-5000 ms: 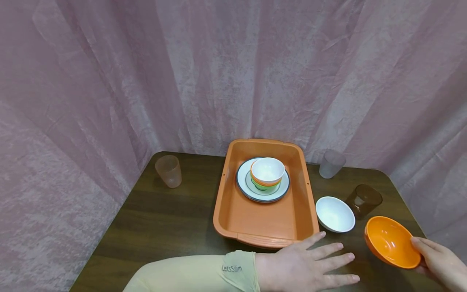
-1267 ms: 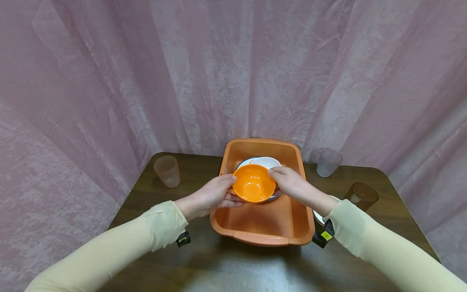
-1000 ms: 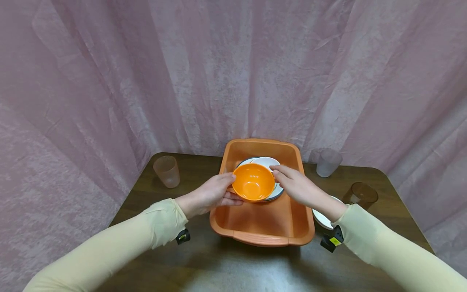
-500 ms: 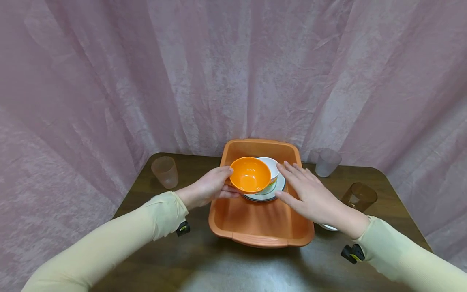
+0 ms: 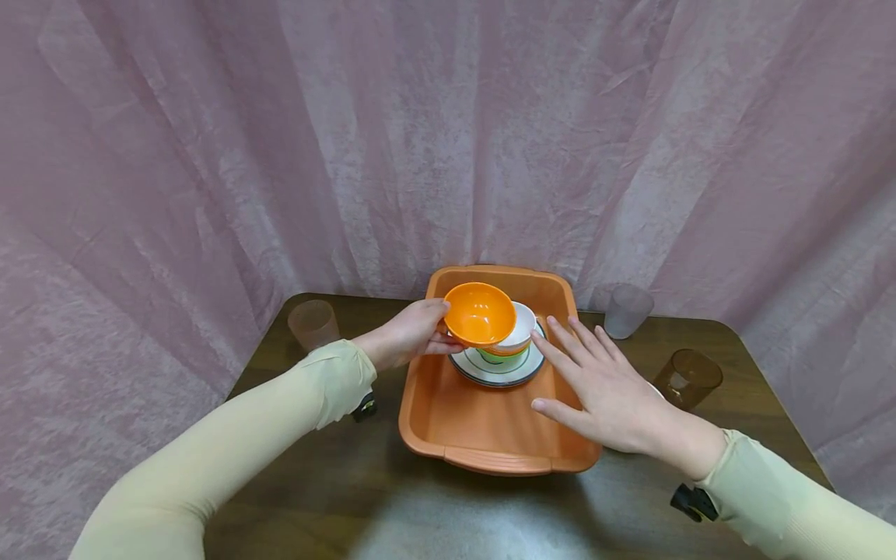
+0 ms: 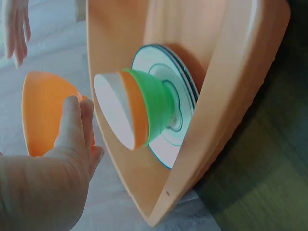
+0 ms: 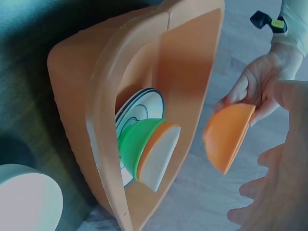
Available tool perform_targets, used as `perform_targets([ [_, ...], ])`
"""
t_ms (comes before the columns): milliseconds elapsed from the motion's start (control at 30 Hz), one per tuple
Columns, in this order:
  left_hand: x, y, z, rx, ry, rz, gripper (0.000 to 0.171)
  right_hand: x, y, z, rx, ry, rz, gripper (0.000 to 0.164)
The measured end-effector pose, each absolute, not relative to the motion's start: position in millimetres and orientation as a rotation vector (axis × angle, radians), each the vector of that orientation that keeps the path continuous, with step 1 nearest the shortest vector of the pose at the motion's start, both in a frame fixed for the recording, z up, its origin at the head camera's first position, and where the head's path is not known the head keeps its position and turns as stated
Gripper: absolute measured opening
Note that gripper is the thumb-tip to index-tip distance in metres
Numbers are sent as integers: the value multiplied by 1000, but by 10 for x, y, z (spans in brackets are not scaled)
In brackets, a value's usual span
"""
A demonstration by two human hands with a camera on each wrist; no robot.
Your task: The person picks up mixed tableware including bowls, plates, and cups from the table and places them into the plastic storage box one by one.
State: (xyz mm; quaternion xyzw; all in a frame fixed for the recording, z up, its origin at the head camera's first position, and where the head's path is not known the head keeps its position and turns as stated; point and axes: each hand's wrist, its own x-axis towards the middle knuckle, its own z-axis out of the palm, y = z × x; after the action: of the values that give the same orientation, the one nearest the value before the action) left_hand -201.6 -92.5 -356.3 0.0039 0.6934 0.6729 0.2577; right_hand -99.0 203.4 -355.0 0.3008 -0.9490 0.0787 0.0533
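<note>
My left hand (image 5: 413, 334) grips an orange bowl (image 5: 480, 314) by its left side, thumb at the rim and fingers beneath. The bowl is held up above the orange tub (image 5: 490, 435), overlapping a nested stack there in the head view. That stack has a white bowl (image 7: 161, 156) on top, an orange one within, and a green bowl (image 6: 156, 108) at the bottom. It stands on white plates (image 5: 493, 376) with dark rims. My right hand (image 5: 609, 397) is spread over the tub's right side, fingers straight, holding nothing.
A white bowl (image 7: 29, 202) stands on the table right of the tub, mostly hidden by my right hand in the head view. A brown cup (image 5: 689, 379) and a frosted cup (image 5: 628, 311) are at the right. A pinkish cup (image 5: 313, 323) stands at the left.
The orange bowl came from the right side of the table to above the tub. My right hand let go of it and drew back right. My left hand has raised it farther back.
</note>
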Motion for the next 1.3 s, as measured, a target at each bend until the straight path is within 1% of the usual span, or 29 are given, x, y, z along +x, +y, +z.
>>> perform_targets([
  [433,-2391,-647,-3565,-48,1974,1718,48,-940,2060,-3616,914,-2910,258,86],
  [633,-2504,-536,-3628,-37,2109,1581,45,-925,2068,-3654,914,-2920,277,85],
  [800,-2552,-483,-3651,-5,2210,1468,45,-917,2068,-3658,919,-2924,280,85],
  [1033,-2581,-447,-3711,29,2323,1306,39,-912,2077,-3670,922,-2925,272,86],
  [1300,-2604,-349,-3789,-1,2387,1164,41,-902,2093,-3675,915,-2946,288,86],
])
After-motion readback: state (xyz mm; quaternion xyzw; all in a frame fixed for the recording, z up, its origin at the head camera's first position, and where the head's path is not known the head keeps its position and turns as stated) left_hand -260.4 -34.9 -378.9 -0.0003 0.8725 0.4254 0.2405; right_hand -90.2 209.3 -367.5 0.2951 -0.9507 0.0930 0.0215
